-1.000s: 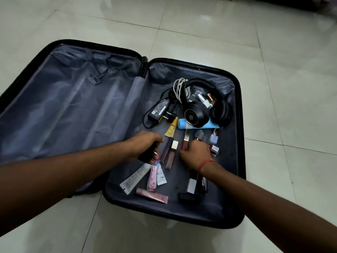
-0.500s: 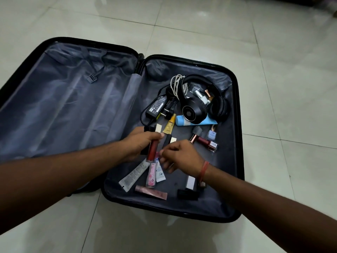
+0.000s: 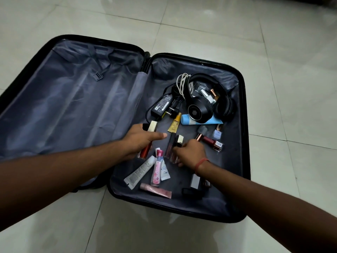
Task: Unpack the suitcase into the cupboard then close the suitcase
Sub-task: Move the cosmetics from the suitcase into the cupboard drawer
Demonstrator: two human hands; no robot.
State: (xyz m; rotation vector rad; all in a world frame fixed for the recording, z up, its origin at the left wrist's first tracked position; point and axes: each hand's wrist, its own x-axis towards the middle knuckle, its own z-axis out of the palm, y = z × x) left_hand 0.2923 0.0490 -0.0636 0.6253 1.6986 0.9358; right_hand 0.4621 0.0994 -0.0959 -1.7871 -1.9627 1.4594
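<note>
A black suitcase lies open flat on the floor; its left half holds only grey lining. The right half holds black headphones, a power adapter, a blue tube, a yellow tube, nail polish bottles and several cosmetic tubes. My left hand is shut on a red lip gloss with a gold cap, plus another dark item. My right hand closes on a gold-capped lip gloss lying in the middle.
Pale glossy floor tiles surround the suitcase on all sides. A grey lipstick and a small black case lie near the case's front edge under my right forearm. The cupboard is out of view.
My left hand now holds the red lip gloss, which it did not one second ago. My right hand has moved left from the nail polishes onto the glosses in the middle.
</note>
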